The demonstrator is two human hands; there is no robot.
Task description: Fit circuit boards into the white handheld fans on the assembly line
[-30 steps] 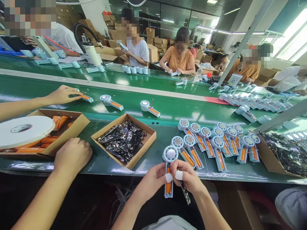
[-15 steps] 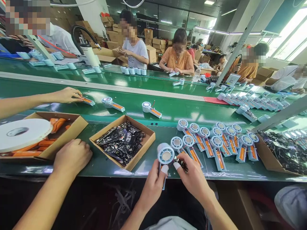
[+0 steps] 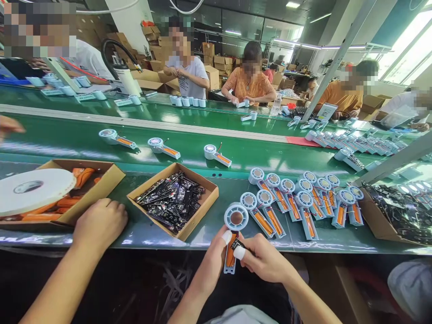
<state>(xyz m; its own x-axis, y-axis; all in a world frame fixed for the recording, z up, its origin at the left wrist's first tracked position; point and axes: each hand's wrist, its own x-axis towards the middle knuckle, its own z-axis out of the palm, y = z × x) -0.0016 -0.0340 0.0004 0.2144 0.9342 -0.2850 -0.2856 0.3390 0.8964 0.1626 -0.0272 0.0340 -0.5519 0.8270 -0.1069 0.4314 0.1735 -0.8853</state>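
Observation:
My left hand [image 3: 213, 254] is closed around the handle of a light blue handheld fan body [image 3: 236, 217]. Its round head faces up and an orange battery [image 3: 230, 253] lies in the open handle. Pinched in my right hand [image 3: 265, 255] is a small black circuit board [image 3: 237, 243], held over the upper part of that handle. White covers sit on both thumbs. Just right of my hands, several similar fan bodies [image 3: 305, 200] with orange batteries and red wires lie in a group on the bench.
A carton of black circuit boards [image 3: 199, 229] stands left of my hands. Further left, a co-worker's fist [image 3: 101, 220] rests by a carton of orange batteries [image 3: 111, 175] with a white roll [image 3: 50, 184]. Fan bodies [image 3: 164, 148] lie on the green belt [image 3: 270, 155]. More boards [image 3: 398, 211] are right.
The fan body has turned, so its open handle with the battery faces me. My right hand brought the board over the handle. A co-worker's hand released a fan body on the belt and withdrew left.

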